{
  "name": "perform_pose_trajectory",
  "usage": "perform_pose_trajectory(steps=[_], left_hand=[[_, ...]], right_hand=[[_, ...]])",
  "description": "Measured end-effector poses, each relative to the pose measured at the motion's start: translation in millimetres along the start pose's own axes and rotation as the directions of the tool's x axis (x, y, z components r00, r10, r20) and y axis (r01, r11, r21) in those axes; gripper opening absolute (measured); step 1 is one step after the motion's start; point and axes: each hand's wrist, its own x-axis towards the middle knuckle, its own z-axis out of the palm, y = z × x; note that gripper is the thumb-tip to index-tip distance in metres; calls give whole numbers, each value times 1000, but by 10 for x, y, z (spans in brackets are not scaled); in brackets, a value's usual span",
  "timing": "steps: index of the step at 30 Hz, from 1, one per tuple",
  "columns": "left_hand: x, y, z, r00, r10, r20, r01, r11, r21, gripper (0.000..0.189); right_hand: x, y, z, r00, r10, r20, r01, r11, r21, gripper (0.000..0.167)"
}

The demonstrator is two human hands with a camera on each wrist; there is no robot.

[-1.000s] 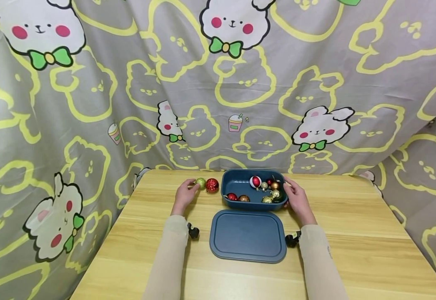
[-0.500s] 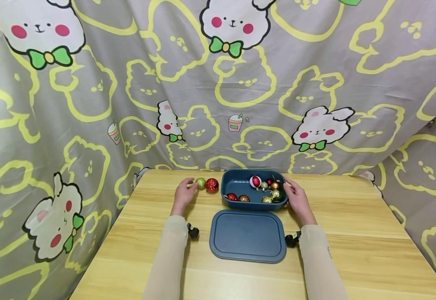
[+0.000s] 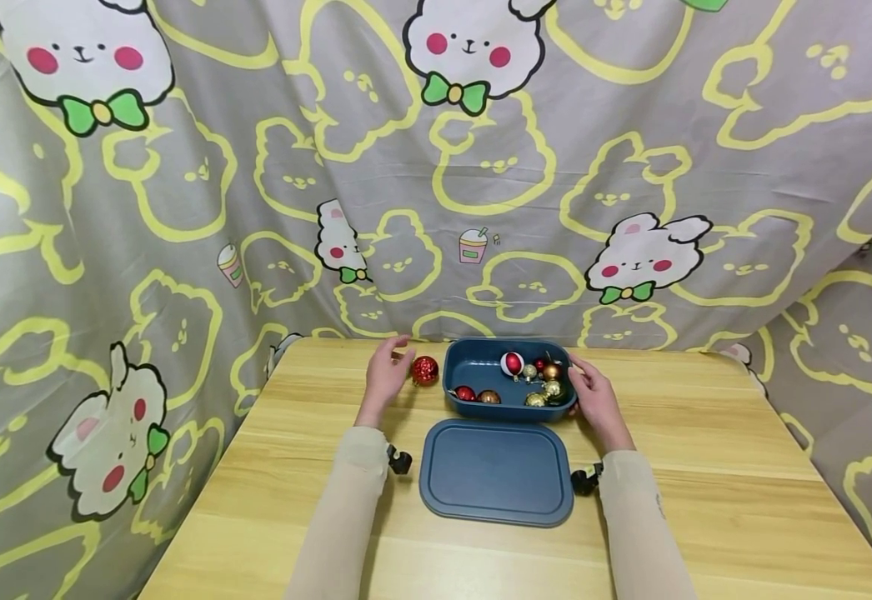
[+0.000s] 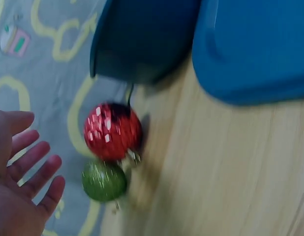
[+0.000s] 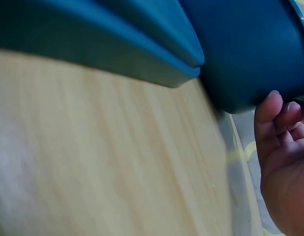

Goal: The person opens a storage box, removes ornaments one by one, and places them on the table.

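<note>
My left hand (image 3: 388, 372) is raised with its fingers spread and nothing in them. Beside it sits a shiny red Christmas ball (image 3: 425, 371). In the left wrist view a glittery green Christmas ball (image 4: 104, 181) lies against the red one, apart from the fingers (image 4: 38, 169); in the head view the hand hides it. My right hand (image 3: 596, 398) holds the right end of an open dark-blue box (image 3: 473, 371), thumb on its outer wall. Several baubles lie inside, among them a red-and-white ball (image 3: 512, 363), a brown ball (image 3: 488, 397) and a gold ball (image 3: 535, 400).
A blue lid (image 3: 496, 472) lies flat on the wooden table (image 3: 714, 467), just in front of the box. Behind the table's far edge hangs a grey patterned curtain (image 3: 406, 183), which also runs along both sides.
My left hand has come off the green ball's left side, risen and shifted right, now covering that ball in the head view. My right hand and the box stay in place.
</note>
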Motion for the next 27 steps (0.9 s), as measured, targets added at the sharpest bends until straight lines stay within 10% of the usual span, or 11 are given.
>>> perform_pose_trajectory(steps=[9, 17, 27], left_hand=[[-90, 258, 245, 979, 124, 160, -120, 992, -35, 37], [-185, 324, 412, 900, 214, 380, -238, 971, 15, 41], [-233, 375, 549, 847, 246, 471, -384, 896, 223, 37]], right_hand=[[-2, -8, -10, 1000, -1, 0, 1, 1000, -1, 54], [13, 14, -4, 1000, 8, -7, -8, 1000, 1, 53], [9, 8, 10, 1000, 6, -5, -6, 1000, -7, 54]])
